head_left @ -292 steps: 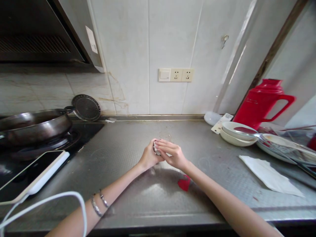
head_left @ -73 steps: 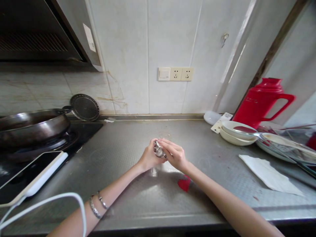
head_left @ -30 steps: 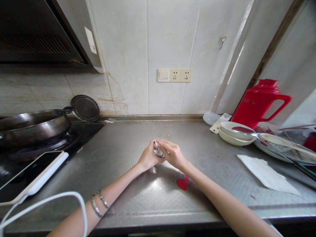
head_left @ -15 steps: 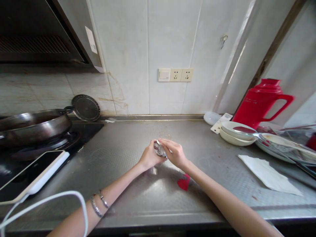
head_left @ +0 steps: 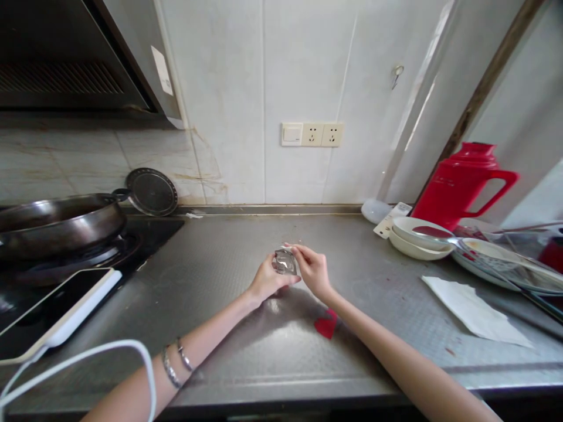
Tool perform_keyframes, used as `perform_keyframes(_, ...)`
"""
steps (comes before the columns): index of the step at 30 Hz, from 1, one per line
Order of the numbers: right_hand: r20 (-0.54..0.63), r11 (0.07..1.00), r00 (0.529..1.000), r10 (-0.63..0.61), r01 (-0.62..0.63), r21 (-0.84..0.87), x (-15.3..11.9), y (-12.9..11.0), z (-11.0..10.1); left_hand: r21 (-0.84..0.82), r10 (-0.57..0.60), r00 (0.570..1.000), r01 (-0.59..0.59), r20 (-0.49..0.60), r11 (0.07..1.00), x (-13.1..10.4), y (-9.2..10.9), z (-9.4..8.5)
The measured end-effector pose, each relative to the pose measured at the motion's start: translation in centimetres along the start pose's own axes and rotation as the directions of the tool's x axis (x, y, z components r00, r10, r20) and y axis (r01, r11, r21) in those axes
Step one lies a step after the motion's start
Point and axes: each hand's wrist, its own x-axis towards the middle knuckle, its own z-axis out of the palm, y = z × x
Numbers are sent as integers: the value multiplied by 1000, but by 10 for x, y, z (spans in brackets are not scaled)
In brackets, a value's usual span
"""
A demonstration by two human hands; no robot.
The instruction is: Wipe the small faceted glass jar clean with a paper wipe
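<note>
Over the middle of the steel counter, my left hand (head_left: pixel 267 281) is wrapped around a small clear container (head_left: pixel 285 262), which looks like glass or plastic. Its open side or face is turned toward me, and its lower part is hidden by my fingers. My right hand (head_left: pixel 311 268) is at the container's upper right edge, thumb and fingers pinched together. A small whitish bit (head_left: pixel 288 247) shows at those fingertips, too small to name. Below my hands, a red scrap (head_left: pixel 325 324) lies on the counter, close to my right forearm.
At left are a pan (head_left: pixel 65 220) on the stove, a round dark lid (head_left: pixel 152 191) against the wall and a phone (head_left: pixel 53 313) with a white cable. To the right stand a red thermos jug (head_left: pixel 457 184), stacked bowls (head_left: pixel 416 246) and a white paper sheet (head_left: pixel 477 310).
My right hand has shifted slightly, its fingers drawing back from across the container to its upper right edge, uncovering more of it. My left hand still holds the container in nearly the same place.
</note>
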Motion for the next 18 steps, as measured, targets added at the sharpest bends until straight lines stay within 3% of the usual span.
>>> perform_keyframes(3, -7, 993, 993, -116, 116, -15, -2, -1, -2, -97, -2, 999, 6, 44, 995, -2, 3, 0)
perform_keyframes(7, 44, 959, 959, -280, 282, -35, -2, 0, -6, -94, -7, 1000, 9, 17, 996, 0, 2, -3)
perform_keyframes(13, 11, 970, 976, -218, 218, -105, 3, 9, -8, 3, 61, 998, -61, 17, 998, -1, 1, -3)
perform_keyframes(18, 46, 947, 952, -302, 306, -96, 2, 6, -8, -12, 17, 1000, -17, 6, 1000, 1, 0, -4)
